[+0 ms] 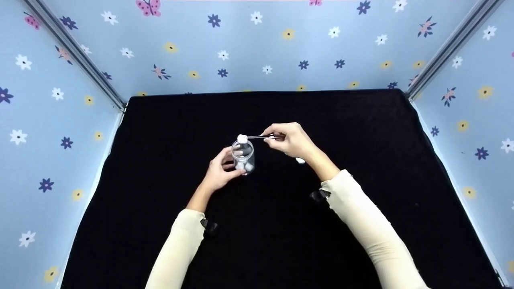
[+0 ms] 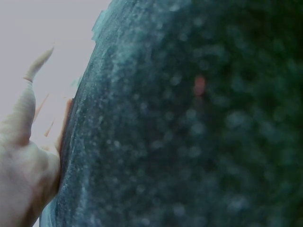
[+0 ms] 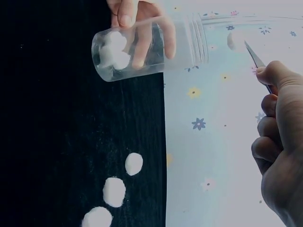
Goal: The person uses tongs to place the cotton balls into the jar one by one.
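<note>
My left hand (image 1: 219, 171) grips a clear jar (image 1: 251, 159) around its side, with the thumb on the near side and fingers behind it. Several white cotton balls (image 3: 113, 49) lie at the bottom of the jar. My right hand (image 1: 293, 139) pinches a pair of metal tweezers (image 1: 257, 137). At their tips is a white cotton ball (image 1: 242, 139), just above the jar's open mouth. In the left wrist view, part of the left hand (image 2: 28, 175) shows at the left edge; the jar cannot be made out there.
Loose cotton balls (image 3: 114, 192) lie in a row on the black cloth (image 3: 66, 142), below the right hand; the head view shows one of them (image 1: 300, 160) by the right wrist. Flower-patterned panels (image 1: 241, 48) with metal corner posts (image 1: 76, 52) enclose the table. Dark blurred fabric (image 2: 180, 123) fills most of the left wrist view.
</note>
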The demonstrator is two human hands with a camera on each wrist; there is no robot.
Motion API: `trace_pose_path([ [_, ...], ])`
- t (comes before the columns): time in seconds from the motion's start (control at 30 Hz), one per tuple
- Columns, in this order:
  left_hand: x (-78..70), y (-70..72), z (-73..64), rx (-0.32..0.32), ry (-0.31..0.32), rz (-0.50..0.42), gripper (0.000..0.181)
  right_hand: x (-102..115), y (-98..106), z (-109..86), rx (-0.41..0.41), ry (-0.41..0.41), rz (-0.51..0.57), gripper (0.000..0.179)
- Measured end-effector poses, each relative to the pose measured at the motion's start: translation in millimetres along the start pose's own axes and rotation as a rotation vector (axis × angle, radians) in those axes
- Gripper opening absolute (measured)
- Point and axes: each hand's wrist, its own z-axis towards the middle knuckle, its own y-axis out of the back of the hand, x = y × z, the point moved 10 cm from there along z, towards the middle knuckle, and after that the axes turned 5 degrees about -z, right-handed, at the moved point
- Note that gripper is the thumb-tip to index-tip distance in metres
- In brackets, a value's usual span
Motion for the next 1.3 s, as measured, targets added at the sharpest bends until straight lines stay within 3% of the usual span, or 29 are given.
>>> trace_pose_path([
  [0.2, 21.7, 2.5, 3.8, 0.006, 0.073, 0.005, 0.079, 2.9, -2.2, -0.6, 0.007, 0.008, -0.011, 0.009],
  [0.4, -1.7, -0.5, -0.8, 0.002, 0.026, 0.012, 0.076, 0.5, -4.0, -1.0, 0.011, 0.007, -0.015, 0.010],
  [0.57, -9.7, -1.5, -3.0, -0.007, 0.013, 0.007, 0.073, -1.7, -5.1, -1.5, 0.013, 0.003, -0.002, 0.011],
  [0.97, -11.1, -1.8, -2.4, -0.001, 0.015, 0.018, 0.073, -4.9, -6.5, -1.8, 0.024, -0.019, 0.004, 0.013],
  [1.07, -5.9, -1.3, -1.2, 0.007, 0.009, 0.019, 0.075, -5.1, -6.1, -1.6, 0.022, -0.016, 0.005, 0.013],
  [1.23, 15.8, 1.9, 3.3, 0.010, 0.050, 0.020, 0.079, -7.7, -4.6, -2.5, 0.022, -0.018, 0.005, 0.013],
  [1.3, 9.9, 0.2, 2.2, 0.010, 0.069, 0.027, 0.079, -9.5, -3.3, -3.0, 0.023, -0.021, 0.003, 0.013],
])
